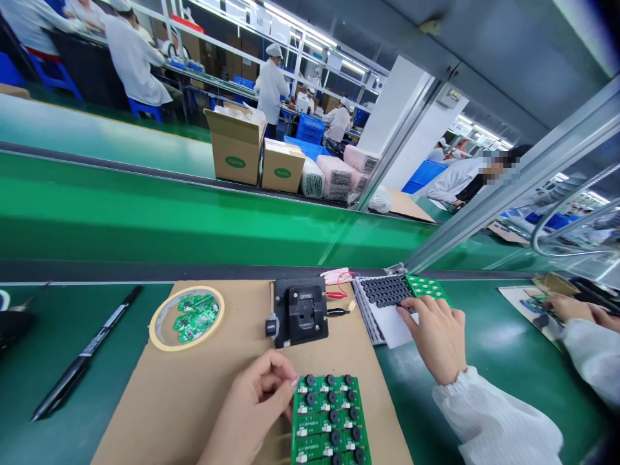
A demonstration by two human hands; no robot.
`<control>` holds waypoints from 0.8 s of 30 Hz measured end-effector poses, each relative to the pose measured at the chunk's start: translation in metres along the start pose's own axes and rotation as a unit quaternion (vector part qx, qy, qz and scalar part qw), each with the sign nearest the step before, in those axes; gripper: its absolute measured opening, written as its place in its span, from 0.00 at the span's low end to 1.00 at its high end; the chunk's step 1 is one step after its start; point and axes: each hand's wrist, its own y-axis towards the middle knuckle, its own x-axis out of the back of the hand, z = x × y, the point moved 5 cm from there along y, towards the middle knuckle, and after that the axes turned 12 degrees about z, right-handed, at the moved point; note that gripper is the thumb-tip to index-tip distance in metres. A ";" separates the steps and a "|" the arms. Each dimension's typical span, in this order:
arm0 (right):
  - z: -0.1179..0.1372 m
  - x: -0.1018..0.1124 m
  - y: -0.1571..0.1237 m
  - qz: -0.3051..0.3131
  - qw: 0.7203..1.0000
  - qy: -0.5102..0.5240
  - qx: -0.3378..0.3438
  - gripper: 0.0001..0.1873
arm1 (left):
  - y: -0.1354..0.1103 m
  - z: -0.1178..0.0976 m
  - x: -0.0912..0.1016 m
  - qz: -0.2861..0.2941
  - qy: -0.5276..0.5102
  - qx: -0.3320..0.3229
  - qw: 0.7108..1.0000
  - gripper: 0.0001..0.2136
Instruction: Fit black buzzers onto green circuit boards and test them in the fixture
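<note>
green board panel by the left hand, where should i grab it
Probably pinch the green board panel by its left edge, from the left, where the left hand rests: it lies flat on the cardboard sheet and its top is studded with black round parts.

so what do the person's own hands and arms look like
The left hand and right hand are bare, with no gloves or rings visible. The right arm wears a white crinkled sleeve gathered at the cuff. No sleeve shows at the left wrist.
</note>
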 end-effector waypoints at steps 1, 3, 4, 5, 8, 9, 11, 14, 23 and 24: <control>0.000 0.000 0.000 0.001 1.000 -0.005 0.006 0.28 | 0.000 0.000 0.000 -0.002 0.003 0.000 1.000 0.20; 0.000 0.000 0.001 0.004 1.000 -0.016 0.015 0.28 | 0.000 -0.003 -0.001 -0.005 0.006 0.002 1.000 0.20; 0.000 0.001 0.002 0.006 1.000 -0.021 0.017 0.29 | 0.000 -0.005 -0.001 -0.005 0.006 0.004 1.000 0.20; -0.001 0.001 0.002 0.008 1.000 -0.024 0.019 0.29 | 0.000 -0.007 -0.002 -0.005 0.006 0.009 1.000 0.21; -0.003 0.002 0.003 0.015 0.999 -0.025 0.014 0.31 | -0.001 -0.015 -0.006 -0.007 0.006 0.029 1.000 0.21; -0.004 0.003 0.003 0.016 1.000 -0.024 0.010 0.31 | -0.002 -0.018 -0.007 -0.009 0.006 0.035 0.999 0.21; -0.005 0.003 0.003 0.014 1.000 -0.022 0.007 0.32 | -0.003 -0.022 -0.009 -0.010 0.004 0.040 0.999 0.21; 0.000 0.003 0.002 0.010 1.000 -0.018 0.019 0.31 | -0.003 -0.024 -0.010 -0.006 0.002 0.040 0.999 0.22; -0.011 0.013 0.008 -0.016 0.999 0.030 0.032 0.31 | 0.000 -0.012 -0.005 -0.001 0.003 0.013 1.000 0.21; -0.012 0.019 0.007 -0.026 0.998 0.052 0.018 0.30 | -0.001 -0.013 -0.005 -0.002 0.005 0.019 1.000 0.21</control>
